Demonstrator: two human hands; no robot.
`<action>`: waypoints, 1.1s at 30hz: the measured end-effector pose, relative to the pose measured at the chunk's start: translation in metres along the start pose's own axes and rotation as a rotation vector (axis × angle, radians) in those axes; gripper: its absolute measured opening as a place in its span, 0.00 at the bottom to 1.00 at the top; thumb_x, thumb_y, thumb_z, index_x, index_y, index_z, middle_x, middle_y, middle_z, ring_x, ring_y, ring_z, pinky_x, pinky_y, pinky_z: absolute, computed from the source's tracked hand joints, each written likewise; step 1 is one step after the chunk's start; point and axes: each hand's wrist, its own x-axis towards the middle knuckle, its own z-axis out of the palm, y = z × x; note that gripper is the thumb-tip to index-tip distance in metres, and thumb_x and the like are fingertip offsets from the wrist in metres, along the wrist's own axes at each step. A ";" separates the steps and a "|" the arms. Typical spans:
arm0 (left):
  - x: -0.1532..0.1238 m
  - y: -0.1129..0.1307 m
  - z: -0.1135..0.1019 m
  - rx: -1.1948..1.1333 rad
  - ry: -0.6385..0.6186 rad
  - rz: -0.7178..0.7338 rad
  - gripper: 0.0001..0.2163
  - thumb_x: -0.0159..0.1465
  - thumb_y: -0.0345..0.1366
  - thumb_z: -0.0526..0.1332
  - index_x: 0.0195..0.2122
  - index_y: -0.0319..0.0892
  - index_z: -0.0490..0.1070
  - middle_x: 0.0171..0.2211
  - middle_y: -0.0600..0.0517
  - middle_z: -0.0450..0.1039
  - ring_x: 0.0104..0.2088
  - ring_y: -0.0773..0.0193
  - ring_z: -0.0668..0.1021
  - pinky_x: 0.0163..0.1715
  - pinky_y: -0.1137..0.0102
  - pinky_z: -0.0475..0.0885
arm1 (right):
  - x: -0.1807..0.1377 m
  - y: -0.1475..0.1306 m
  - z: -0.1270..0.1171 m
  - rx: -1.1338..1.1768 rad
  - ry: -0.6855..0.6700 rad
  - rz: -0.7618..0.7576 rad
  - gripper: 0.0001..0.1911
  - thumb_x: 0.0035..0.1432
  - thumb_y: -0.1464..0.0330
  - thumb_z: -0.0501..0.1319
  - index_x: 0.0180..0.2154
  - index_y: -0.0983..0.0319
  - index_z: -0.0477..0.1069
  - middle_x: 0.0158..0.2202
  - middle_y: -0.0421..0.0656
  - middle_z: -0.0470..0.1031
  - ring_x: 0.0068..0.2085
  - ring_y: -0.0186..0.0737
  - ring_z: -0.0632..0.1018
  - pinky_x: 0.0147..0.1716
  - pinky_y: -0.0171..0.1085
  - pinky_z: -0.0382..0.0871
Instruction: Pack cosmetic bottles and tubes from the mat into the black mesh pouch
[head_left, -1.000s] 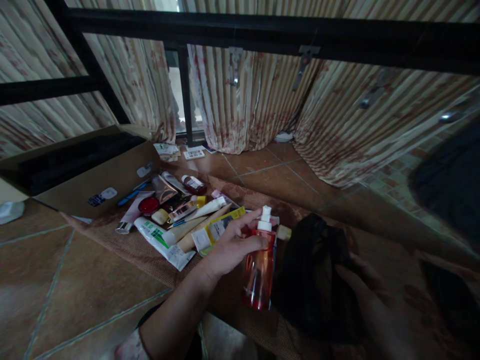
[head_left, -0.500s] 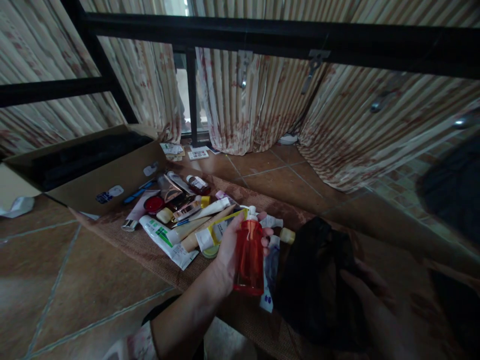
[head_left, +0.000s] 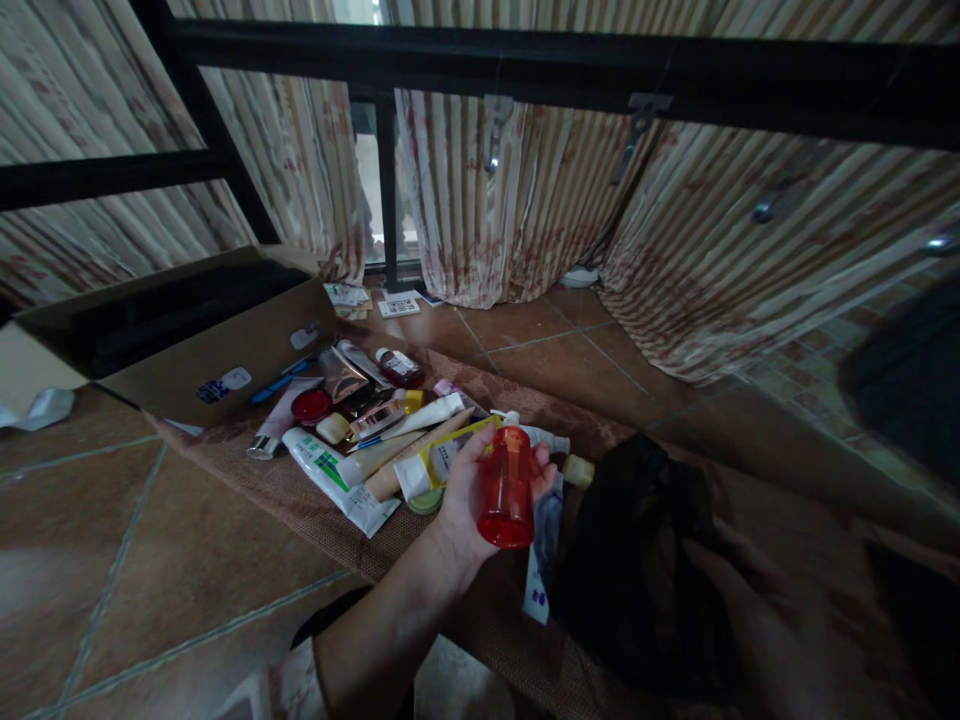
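Note:
A translucent red pump bottle (head_left: 507, 495) with a white pump top lies in my left hand (head_left: 466, 500), its base tipped toward me and the fingers wrapped round it. My right hand (head_left: 739, 570), dim at the right, grips the edge of a black plastic bag (head_left: 637, 570). Left of the bottle lies a pile of toiletries: a white and green tube (head_left: 337, 483), a yellow and white tube (head_left: 442, 458), a red round jar (head_left: 311, 405) and a dark red bottle (head_left: 399, 367). Partly hidden behind the bottle is a white and blue tube (head_left: 541, 570).
An open cardboard box (head_left: 225, 350) with dark contents stands at the left end of the brown cloth (head_left: 277, 500). Papers (head_left: 397, 305) lie on the tiled floor by the striped curtains (head_left: 480, 220). A black metal bar (head_left: 525, 70) crosses above.
My left hand has tilted the red bottle, so its base has risen and shows more toward me. My right hand and the black bag stay nearly in place.

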 end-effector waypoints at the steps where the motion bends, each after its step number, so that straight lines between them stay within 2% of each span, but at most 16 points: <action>1: 0.000 -0.001 0.001 -0.005 0.010 0.005 0.15 0.67 0.43 0.53 0.32 0.37 0.72 0.32 0.45 0.76 0.34 0.61 0.80 0.40 0.66 0.77 | 0.001 0.001 0.000 0.000 0.001 0.001 0.31 0.43 0.57 0.69 0.51 0.59 0.75 0.43 0.44 0.82 0.42 0.51 0.81 0.34 0.39 0.75; 5: 0.001 -0.004 0.004 -0.005 -0.005 0.017 0.12 0.67 0.39 0.53 0.32 0.37 0.72 0.30 0.46 0.75 0.32 0.62 0.79 0.39 0.66 0.77 | 0.002 0.004 -0.002 -0.004 0.006 0.000 0.32 0.43 0.57 0.70 0.51 0.58 0.75 0.41 0.44 0.82 0.41 0.51 0.81 0.33 0.39 0.74; 11: 0.001 -0.004 0.003 0.000 -0.021 -0.013 0.14 0.66 0.40 0.53 0.33 0.36 0.72 0.31 0.45 0.76 0.33 0.61 0.79 0.41 0.65 0.76 | 0.000 -0.003 0.000 -0.030 0.034 0.020 0.30 0.39 0.58 0.70 0.48 0.59 0.76 0.39 0.43 0.82 0.42 0.52 0.80 0.33 0.39 0.74; 16: 0.000 -0.006 0.005 0.021 -0.047 -0.003 0.11 0.63 0.37 0.53 0.35 0.37 0.73 0.33 0.45 0.77 0.35 0.58 0.80 0.48 0.57 0.73 | -0.005 -0.009 0.002 -0.004 0.037 -0.027 0.24 0.39 0.58 0.69 0.41 0.59 0.77 0.40 0.43 0.82 0.42 0.53 0.80 0.33 0.40 0.76; 23: -0.003 -0.004 0.009 0.030 -0.058 0.008 0.09 0.57 0.33 0.54 0.35 0.37 0.71 0.33 0.46 0.76 0.35 0.57 0.79 0.49 0.51 0.71 | -0.004 -0.004 0.000 0.008 0.026 0.004 0.25 0.39 0.59 0.70 0.42 0.58 0.77 0.40 0.43 0.82 0.43 0.53 0.80 0.35 0.41 0.76; 26: -0.002 -0.004 0.010 0.015 -0.085 0.024 0.09 0.57 0.32 0.54 0.35 0.37 0.72 0.33 0.46 0.76 0.35 0.59 0.79 0.50 0.52 0.72 | -0.003 -0.003 0.001 0.030 -0.008 0.008 0.24 0.41 0.59 0.69 0.44 0.56 0.77 0.42 0.42 0.82 0.41 0.52 0.81 0.35 0.41 0.76; 28: 0.000 -0.005 0.012 0.018 -0.088 0.072 0.07 0.59 0.30 0.54 0.34 0.36 0.72 0.33 0.47 0.76 0.34 0.61 0.79 0.50 0.56 0.72 | -0.002 -0.004 0.001 0.028 -0.003 0.014 0.25 0.41 0.59 0.69 0.44 0.57 0.77 0.41 0.43 0.82 0.39 0.51 0.81 0.35 0.41 0.76; 33: 0.005 -0.008 0.016 0.027 -0.008 0.227 0.07 0.64 0.26 0.55 0.36 0.38 0.72 0.32 0.50 0.76 0.33 0.65 0.79 0.51 0.65 0.73 | 0.001 -0.002 -0.001 -0.024 0.001 -0.006 0.29 0.40 0.58 0.70 0.47 0.59 0.76 0.36 0.43 0.82 0.34 0.50 0.81 0.30 0.40 0.75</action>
